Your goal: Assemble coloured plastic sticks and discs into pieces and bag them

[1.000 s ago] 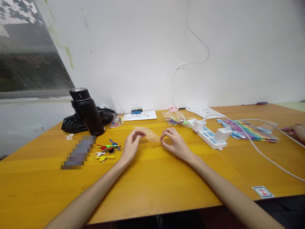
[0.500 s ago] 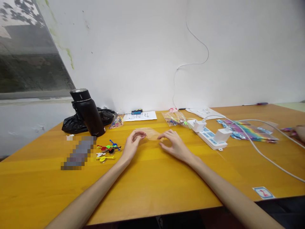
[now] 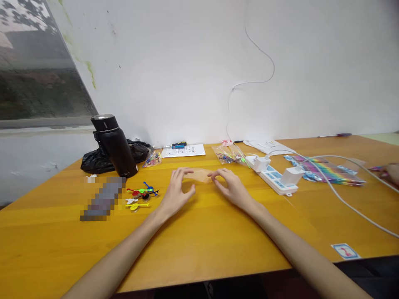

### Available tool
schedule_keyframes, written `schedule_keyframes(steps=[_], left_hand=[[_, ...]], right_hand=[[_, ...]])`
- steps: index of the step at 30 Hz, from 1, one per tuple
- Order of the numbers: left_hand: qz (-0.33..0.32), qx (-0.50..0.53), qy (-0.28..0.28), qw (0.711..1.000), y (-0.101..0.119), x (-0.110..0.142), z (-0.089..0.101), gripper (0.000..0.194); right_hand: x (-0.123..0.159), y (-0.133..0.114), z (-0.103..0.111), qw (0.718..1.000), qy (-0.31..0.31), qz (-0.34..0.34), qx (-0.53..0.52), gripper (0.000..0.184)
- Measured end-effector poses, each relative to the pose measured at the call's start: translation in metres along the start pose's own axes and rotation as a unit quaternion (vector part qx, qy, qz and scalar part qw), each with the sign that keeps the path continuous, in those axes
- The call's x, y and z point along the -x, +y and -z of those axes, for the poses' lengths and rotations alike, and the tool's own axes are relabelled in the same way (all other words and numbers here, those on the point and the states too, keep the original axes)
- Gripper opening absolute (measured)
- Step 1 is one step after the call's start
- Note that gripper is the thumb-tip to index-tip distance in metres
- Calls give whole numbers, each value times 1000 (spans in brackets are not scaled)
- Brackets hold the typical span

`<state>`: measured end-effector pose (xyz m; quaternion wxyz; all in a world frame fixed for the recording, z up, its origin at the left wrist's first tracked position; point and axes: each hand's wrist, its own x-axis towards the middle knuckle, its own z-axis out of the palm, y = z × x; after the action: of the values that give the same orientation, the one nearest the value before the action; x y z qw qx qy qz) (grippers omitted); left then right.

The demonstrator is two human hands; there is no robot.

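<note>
To your left, the black bottle (image 3: 115,149) stands behind the small plastic arrows (image 3: 145,197). Your left hand (image 3: 176,194) is open, thumb spread, fingertips at the near-left edge of the clear plastic film (image 3: 199,175), which lies between your hands above the table (image 3: 199,245). Your right hand (image 3: 233,190) curls at its right edge; whether it pinches, you can't tell. Handling the film seems the step in hand; the next move probably calls for a sure fingertip hold.

Thin clear plastic film (image 3: 200,176) btwn L hand (image 3: 177,194) & R hand (image 3: 232,190); black cylindrical bottle (image 3: 116,148) to L, white plastic power strip (image 3: 273,179) to R.
</note>
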<state>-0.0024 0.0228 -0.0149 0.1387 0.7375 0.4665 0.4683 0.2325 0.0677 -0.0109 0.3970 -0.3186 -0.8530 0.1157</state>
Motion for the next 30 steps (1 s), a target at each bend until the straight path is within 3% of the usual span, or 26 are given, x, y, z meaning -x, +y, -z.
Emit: schedule_keyframes(steps=[4,9,12,16,22,26,30], left_hand=[[-91,-85,-75,989,5,1,6,65],[-69,-105,-145,981,-3,3,8,90],[-45,-102,-162,981,-8,5,6,83],[-40,-114,-141,983,-10,5,6,66],[-47,-138,-111,983,-14,4,5,71],[-48,-140,-101,984,-15,4,3,76],[-46,-135,-98,985,-11,4,4,76]], right_hand=[[1,-4,1,998,-40,34,-43,19],[1,-8,1,993,-62,53,-85,20],[0,-10,0,991,-66,59,-99,20],[0,-12,2,992,-60,59,-92,22],[0,-11,2,997,-49,36,-51,13],[0,-10,-2,999,-20,16,-42,23],[1,-5,-6,997,-1,-37,-71,16]])
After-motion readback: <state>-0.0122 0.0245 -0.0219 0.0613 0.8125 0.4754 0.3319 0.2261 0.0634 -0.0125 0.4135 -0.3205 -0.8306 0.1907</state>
